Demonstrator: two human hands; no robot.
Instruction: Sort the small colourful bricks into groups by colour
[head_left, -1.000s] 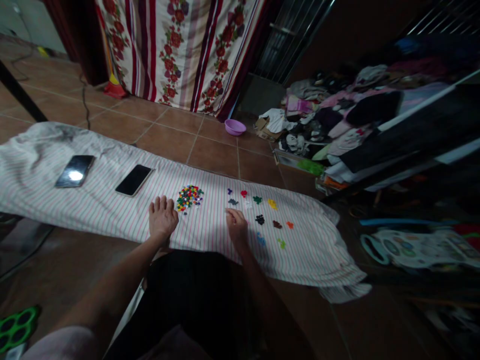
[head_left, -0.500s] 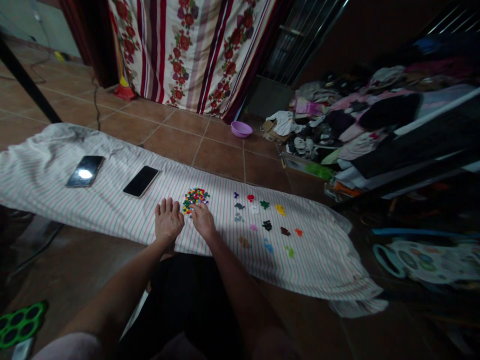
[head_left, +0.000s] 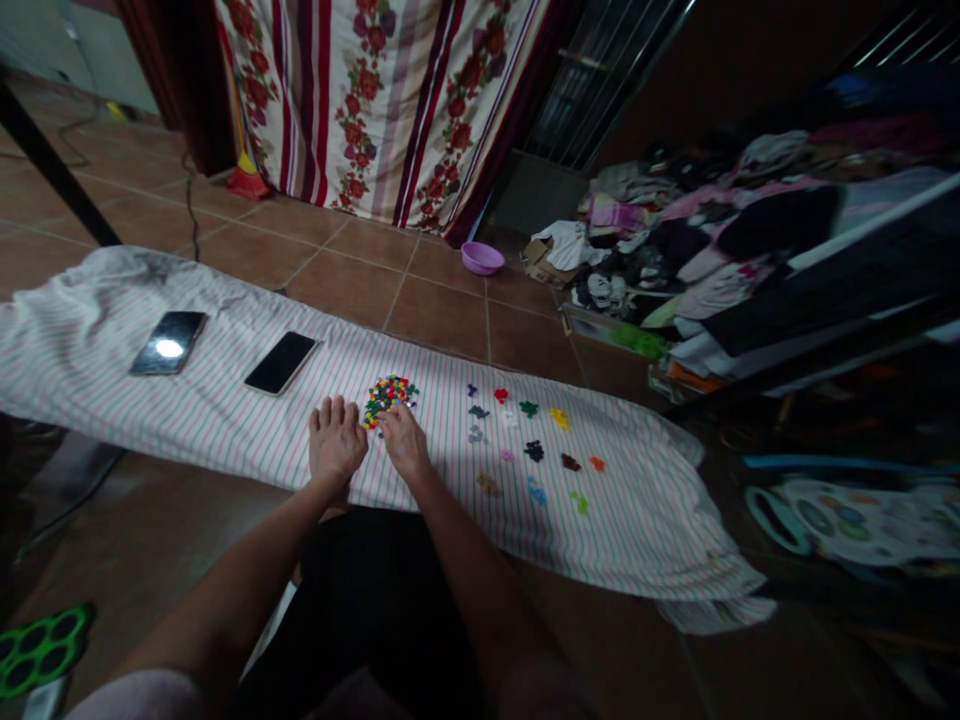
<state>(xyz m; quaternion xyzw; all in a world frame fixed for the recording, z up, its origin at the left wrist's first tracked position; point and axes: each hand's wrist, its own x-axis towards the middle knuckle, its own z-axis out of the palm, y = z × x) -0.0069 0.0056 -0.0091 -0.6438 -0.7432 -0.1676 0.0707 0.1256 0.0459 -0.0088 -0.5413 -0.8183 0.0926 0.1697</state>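
A mixed pile of tiny coloured pieces (head_left: 391, 390) lies on a striped cloth (head_left: 435, 360); their exact kind is too small to tell. My right hand (head_left: 406, 440) reaches into the near right edge of this pile, thumb and forefinger brought together. Whether a piece is between those fingertips cannot be made out. Palm down on the cloth, my left hand (head_left: 337, 440) rests open just left of the pile, fingers stretched out. Right of my hands are small single-colour groups, among them red pieces (head_left: 501, 396), yellow pieces (head_left: 560, 418), black pieces (head_left: 534, 451) and tan pieces (head_left: 488, 484).
Two phones, a dark one (head_left: 281, 363) and one reflecting a light (head_left: 169, 343), lie on the cloth at left. Beyond it, a purple basin (head_left: 482, 258) stands on the tiled floor. Heaped clothes (head_left: 675, 220) fill the right background.
My right hand's fingers have drawn in slightly at the pile's edge, with the forefinger more bent. My left hand stays in place.
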